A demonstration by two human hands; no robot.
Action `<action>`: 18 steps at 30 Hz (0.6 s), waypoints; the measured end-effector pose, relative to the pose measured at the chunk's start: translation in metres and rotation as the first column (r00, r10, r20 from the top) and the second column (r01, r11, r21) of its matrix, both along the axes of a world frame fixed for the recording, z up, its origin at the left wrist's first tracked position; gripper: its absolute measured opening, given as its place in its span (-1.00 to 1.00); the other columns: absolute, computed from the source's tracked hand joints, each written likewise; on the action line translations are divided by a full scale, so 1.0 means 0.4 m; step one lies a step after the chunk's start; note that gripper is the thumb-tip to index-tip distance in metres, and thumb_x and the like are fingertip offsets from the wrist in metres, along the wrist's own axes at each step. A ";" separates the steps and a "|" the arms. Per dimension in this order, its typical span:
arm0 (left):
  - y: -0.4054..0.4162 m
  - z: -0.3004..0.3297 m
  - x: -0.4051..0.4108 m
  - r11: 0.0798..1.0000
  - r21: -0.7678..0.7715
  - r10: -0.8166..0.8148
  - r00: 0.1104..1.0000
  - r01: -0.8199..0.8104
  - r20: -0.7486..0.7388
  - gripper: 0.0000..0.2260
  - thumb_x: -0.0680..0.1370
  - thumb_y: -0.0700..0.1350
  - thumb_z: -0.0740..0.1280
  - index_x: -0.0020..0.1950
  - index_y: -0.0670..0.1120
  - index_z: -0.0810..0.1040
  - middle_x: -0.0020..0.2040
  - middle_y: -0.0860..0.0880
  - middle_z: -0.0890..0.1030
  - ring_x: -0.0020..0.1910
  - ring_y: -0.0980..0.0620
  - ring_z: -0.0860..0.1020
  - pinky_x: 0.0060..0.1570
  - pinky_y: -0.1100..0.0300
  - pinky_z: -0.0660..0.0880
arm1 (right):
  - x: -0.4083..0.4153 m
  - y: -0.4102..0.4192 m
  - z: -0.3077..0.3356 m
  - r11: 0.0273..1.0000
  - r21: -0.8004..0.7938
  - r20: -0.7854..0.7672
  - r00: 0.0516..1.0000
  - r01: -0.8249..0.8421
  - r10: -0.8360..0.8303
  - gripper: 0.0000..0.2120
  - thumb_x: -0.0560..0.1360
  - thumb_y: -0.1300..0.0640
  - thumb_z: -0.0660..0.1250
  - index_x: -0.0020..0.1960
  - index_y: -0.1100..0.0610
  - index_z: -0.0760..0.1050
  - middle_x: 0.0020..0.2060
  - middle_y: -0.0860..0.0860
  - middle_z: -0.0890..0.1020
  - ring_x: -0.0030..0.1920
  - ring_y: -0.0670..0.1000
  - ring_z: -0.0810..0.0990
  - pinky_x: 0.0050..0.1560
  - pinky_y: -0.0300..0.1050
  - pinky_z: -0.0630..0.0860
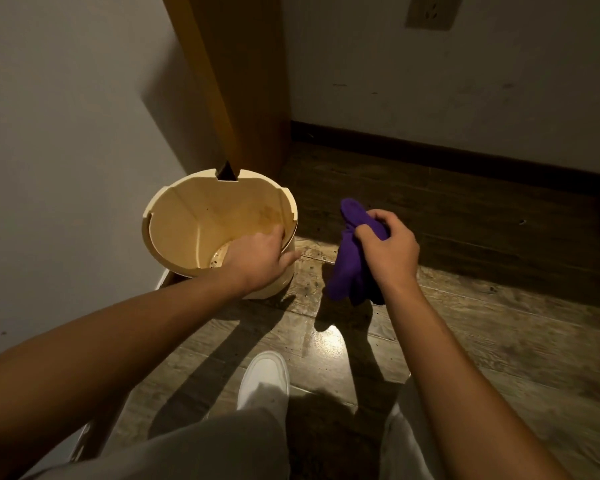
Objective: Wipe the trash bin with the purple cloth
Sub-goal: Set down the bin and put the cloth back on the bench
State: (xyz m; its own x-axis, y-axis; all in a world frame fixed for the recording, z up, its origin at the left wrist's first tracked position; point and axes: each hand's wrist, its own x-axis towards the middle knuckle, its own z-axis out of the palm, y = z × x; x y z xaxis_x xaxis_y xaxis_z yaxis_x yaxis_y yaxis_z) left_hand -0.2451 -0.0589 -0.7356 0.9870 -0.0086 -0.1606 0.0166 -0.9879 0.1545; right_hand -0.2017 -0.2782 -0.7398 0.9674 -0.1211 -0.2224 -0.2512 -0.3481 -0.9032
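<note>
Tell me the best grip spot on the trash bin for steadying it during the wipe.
Grip the near-right rim of the trash bin, coming from above. It is open-topped with a thin wall, so fingers can hook inside with the thumb outside, as the left hand does now. That leaves the interior clear for the purple cloth in the right hand.

Bin (pixel 187 216) on the floor (pixel 465 323), in the corner by the left wall (pixel 66 133). My left hand (pixel 253 261) on its near rim. Cloth (pixel 352 268) right of the bin, in my right hand (pixel 388 251). My shoe (pixel 264 379) nearer, behind both.
</note>
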 end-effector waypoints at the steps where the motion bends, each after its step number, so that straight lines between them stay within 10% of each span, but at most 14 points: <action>1: 0.001 0.021 0.008 0.993 -0.104 0.056 0.998 -0.054 0.013 -0.55 0.63 0.27 0.17 0.28 -0.07 0.41 -0.02 -0.02 0.63 -0.15 -0.03 0.63 -0.15 0.00 0.63 | -0.003 0.000 0.013 0.999 0.046 0.031 0.999 -0.023 0.022 -0.74 0.49 0.04 0.44 0.16 -0.16 0.59 0.03 -0.22 0.61 -0.07 -0.18 0.62 -0.27 -0.34 0.48; 4: -0.003 0.117 0.043 0.903 -0.404 0.212 0.970 -0.147 0.120 -0.55 0.62 0.31 0.14 0.19 -0.03 0.50 -0.02 0.02 0.62 -0.08 0.03 0.60 -0.11 0.06 0.57 | -0.002 -0.003 0.068 0.986 0.134 0.158 0.984 -0.100 0.078 -0.69 0.48 0.08 0.47 0.19 -0.16 0.59 0.10 -0.24 0.61 -0.02 -0.32 0.59 -0.21 -0.43 0.50; 7: -0.032 0.221 0.067 0.467 -0.819 0.346 0.921 -0.333 -0.177 -0.51 0.58 0.37 0.15 0.15 -0.01 0.56 -0.08 -0.03 0.69 -0.13 0.00 0.68 -0.16 0.08 0.56 | 0.004 -0.010 0.139 0.953 0.054 0.234 0.931 -0.299 0.279 -0.51 0.46 0.05 0.51 0.34 -0.22 0.49 0.25 -0.20 0.56 0.14 -0.21 0.57 0.02 -0.28 0.57; 13: -0.062 0.298 0.051 0.029 -0.825 0.043 0.825 -0.565 -0.564 -0.57 0.49 0.18 0.45 0.21 -0.08 0.64 0.07 -0.08 0.73 0.00 -0.03 0.71 -0.07 0.08 0.65 | 0.004 -0.007 0.258 0.742 -0.256 0.222 0.710 -0.619 0.669 -0.07 0.40 0.02 0.54 0.60 -0.31 0.11 0.22 -0.19 0.61 0.07 -0.13 0.64 0.04 -0.14 0.66; 18: -0.061 0.401 0.021 -0.165 -0.764 0.015 0.773 -0.624 -0.634 -0.67 0.52 -0.20 0.45 0.27 -0.19 0.58 0.11 -0.21 0.71 0.03 -0.09 0.70 -0.09 0.11 0.68 | -0.040 0.009 0.375 0.760 -0.163 0.134 0.749 -0.629 0.649 -0.04 0.41 0.00 0.57 0.61 -0.33 0.08 0.40 -0.23 0.54 0.33 -0.09 0.54 0.25 0.06 0.58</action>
